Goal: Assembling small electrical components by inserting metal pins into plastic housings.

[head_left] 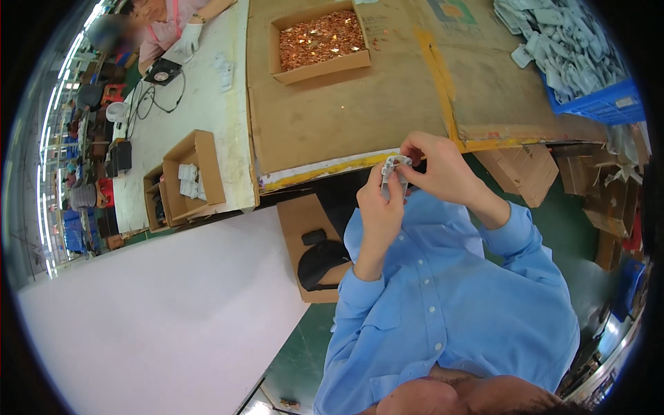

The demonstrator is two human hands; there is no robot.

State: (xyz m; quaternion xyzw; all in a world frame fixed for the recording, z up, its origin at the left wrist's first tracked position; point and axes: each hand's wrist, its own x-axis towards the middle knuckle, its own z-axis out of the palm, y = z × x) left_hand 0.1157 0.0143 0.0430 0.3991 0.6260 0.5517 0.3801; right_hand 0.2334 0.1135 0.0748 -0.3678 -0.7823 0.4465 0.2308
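Observation:
Close to my chest, by the table's near edge, both hands meet around a small pale grey plastic part (394, 164). My left hand (382, 211) grips it from below, fingers pointing up and thumb pressed on its face. My right hand (443, 169) pinches its upper right side between thumb and fingers. The fingers cover much of the part, so its full shape is hidden. Farther off on the cardboard-covered table (332, 131), a shallow cardboard box (318, 74) holds a heap of small copper-coloured pieces.
A blue crate (602, 107) piled with grey plastic parts (564, 45) stands at the far right. On the white table at left are cardboard boxes (207, 162) and a black device with a cable (163, 71). A gloved co-worker's hand (187, 43) is beyond. A black bag (321, 263) lies below.

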